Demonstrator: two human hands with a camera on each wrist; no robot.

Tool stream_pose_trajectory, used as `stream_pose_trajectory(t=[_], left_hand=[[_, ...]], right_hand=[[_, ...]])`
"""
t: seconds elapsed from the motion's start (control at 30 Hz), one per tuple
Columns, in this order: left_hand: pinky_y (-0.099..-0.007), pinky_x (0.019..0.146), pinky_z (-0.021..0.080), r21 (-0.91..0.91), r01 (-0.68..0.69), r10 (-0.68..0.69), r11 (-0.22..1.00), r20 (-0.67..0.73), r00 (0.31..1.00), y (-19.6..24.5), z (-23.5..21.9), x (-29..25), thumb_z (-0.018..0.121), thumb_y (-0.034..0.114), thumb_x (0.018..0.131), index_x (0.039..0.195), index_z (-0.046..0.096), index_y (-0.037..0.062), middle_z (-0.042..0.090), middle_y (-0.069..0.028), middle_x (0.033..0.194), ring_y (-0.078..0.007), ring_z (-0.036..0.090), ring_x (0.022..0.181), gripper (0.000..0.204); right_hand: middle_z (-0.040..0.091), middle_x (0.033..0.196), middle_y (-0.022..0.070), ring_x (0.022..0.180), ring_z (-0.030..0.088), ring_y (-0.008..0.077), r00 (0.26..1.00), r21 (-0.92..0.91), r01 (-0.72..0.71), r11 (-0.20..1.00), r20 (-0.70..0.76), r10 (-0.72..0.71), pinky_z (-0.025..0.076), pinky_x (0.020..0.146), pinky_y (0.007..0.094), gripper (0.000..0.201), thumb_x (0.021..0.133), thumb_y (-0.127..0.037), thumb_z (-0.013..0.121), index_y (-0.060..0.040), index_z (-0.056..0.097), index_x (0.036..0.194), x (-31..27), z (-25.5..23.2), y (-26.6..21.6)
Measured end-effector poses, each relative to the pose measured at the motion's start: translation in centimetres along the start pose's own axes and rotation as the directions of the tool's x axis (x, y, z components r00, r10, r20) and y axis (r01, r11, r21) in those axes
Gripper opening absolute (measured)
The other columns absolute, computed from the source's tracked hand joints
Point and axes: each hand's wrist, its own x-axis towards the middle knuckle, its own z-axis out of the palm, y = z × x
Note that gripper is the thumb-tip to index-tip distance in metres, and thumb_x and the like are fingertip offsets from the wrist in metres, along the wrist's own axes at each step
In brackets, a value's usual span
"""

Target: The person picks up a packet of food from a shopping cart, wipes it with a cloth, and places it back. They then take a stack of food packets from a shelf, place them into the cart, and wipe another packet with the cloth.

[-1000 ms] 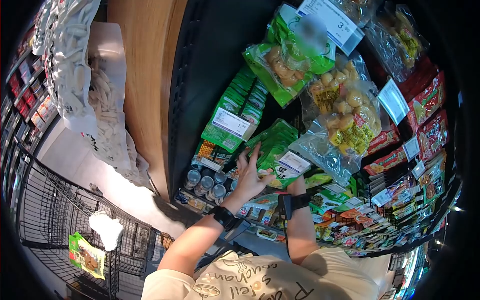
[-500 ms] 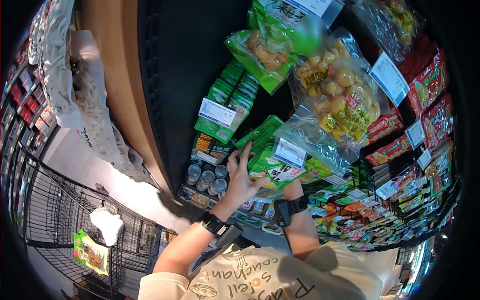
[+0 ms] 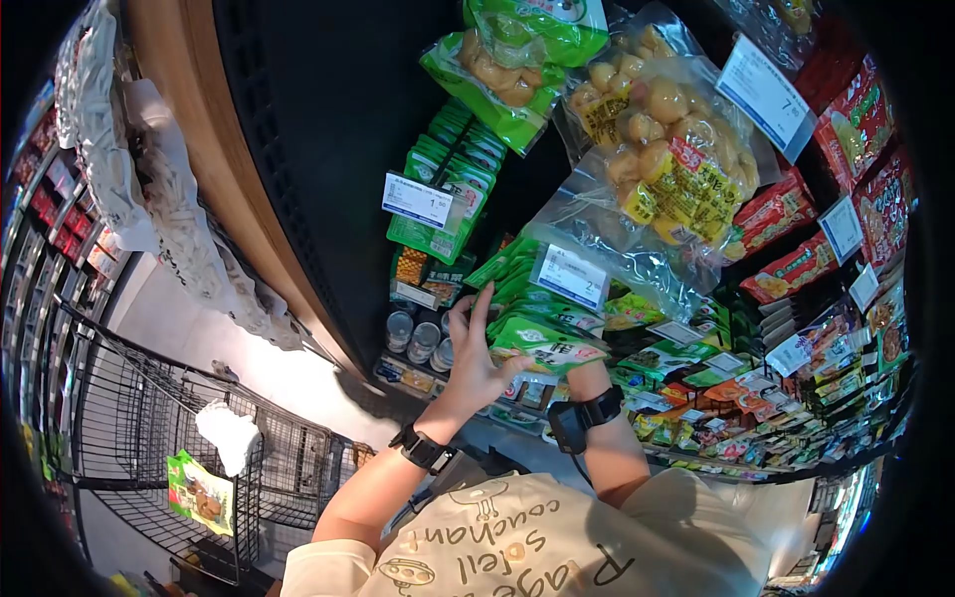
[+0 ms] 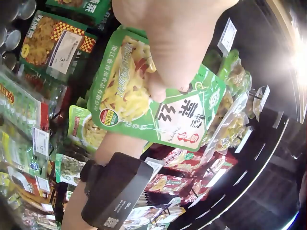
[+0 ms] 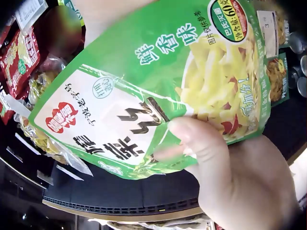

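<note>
A green packet of shredded pickled mustard [image 3: 542, 343] hangs at the front of a row of similar packets [image 3: 527, 264], just below their price tag [image 3: 571, 276]. My left hand [image 3: 477, 363] pinches it by one edge, thumb [image 5: 206, 143] across the printed front. In the left wrist view the packet [image 4: 144, 100] faces the camera, with pale yellow shreds pictured on it. My right hand [image 3: 589, 376] comes up from below behind the packet, which hides its fingers. In the right wrist view only a blurred part of that hand [image 5: 108, 17] shows above the packet.
Clear bags of round pale food [image 3: 686, 149] hang to the right of the row, with red packets [image 3: 786, 229] beyond. Cans [image 3: 423, 343] stand at lower left. A wooden panel [image 3: 189, 129] edges the shelf. A shopping cart [image 3: 129, 428] stands left, holding a green-yellow bag [image 3: 199, 493].
The front packet has tipped forward and down under the price tag, and my left hand has moved with it. The head view has shifted, with the shelf goods now higher in it.
</note>
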Motion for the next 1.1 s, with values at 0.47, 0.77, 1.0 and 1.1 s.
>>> stream_pose_trajectory(t=[0.47, 0.77, 1.0, 1.1], left_hand=[[-0.0402, 0.097, 0.027, 0.033, 0.215, -0.212, 0.976, -0.077, 0.974, -1.3, -2.8, -6.8, 0.077, 0.021, 0.058, 0.134, 0.020, 0.0045, 0.024, -0.0189, 0.121, -0.0321, 0.029, 0.113, 0.096], [-0.0437, 0.096, 0.025, 0.212, 0.203, -0.091, 0.956, -0.445, 0.891, 1.1, -13.3, -16.0, 0.073, 0.036, 0.064, 0.134, 0.020, 0.0094, 0.026, -0.0217, 0.120, -0.0379, 0.029, 0.111, 0.092], [-0.0407, 0.096, 0.028, 0.284, 0.418, -0.117, 0.863, -0.692, 0.712, 4.3, -22.8, -23.3, 0.077, 0.024, 0.061, 0.136, 0.011, 0.0111, 0.024, -0.0175, 0.121, -0.0317, 0.031, 0.113, 0.101], [-0.0350, 0.096, 0.030, -0.156, 0.405, -0.365, 0.901, -0.778, 0.512, 3.4, -26.6, -27.5, 0.078, 0.016, 0.060, 0.133, 0.019, 0.0089, 0.027, -0.0101, 0.120, -0.0229, 0.033, 0.114, 0.094]], right_hand=[[0.048, 0.120, 0.0115, 0.106, 0.048, 0.0230, 0.950, 0.330, -0.269, 0.905, 0.245, 0.194, 0.041, 0.091, 0.0389, 0.064, 0.085, -0.055, 0.036, -0.0028, 0.042, 0.121, -4.1, 5.1, 1.7], [0.054, 0.111, 0.0100, 0.096, 0.054, 0.0194, 0.628, 0.232, -0.737, 0.635, 0.583, 0.516, 0.047, 0.084, 0.0365, 0.068, 0.083, -0.061, 0.031, -0.0023, 0.047, 0.114, -6.7, 18.0, 6.8], [0.058, 0.081, 0.0022, 0.068, 0.058, 0.0097, 0.321, -0.077, -0.839, 0.539, 0.729, 0.604, 0.050, 0.061, 0.0229, 0.062, 0.083, -0.063, 0.027, -0.0071, 0.054, 0.095, -11.5, 31.6, 10.6], [0.057, 0.096, 0.0056, 0.084, 0.055, 0.0126, 0.193, -0.181, -0.819, 0.544, 0.807, 0.558, 0.047, 0.076, 0.0272, 0.066, 0.084, -0.062, 0.024, -0.0050, 0.050, 0.108, -14.6, 38.1, 12.5]])
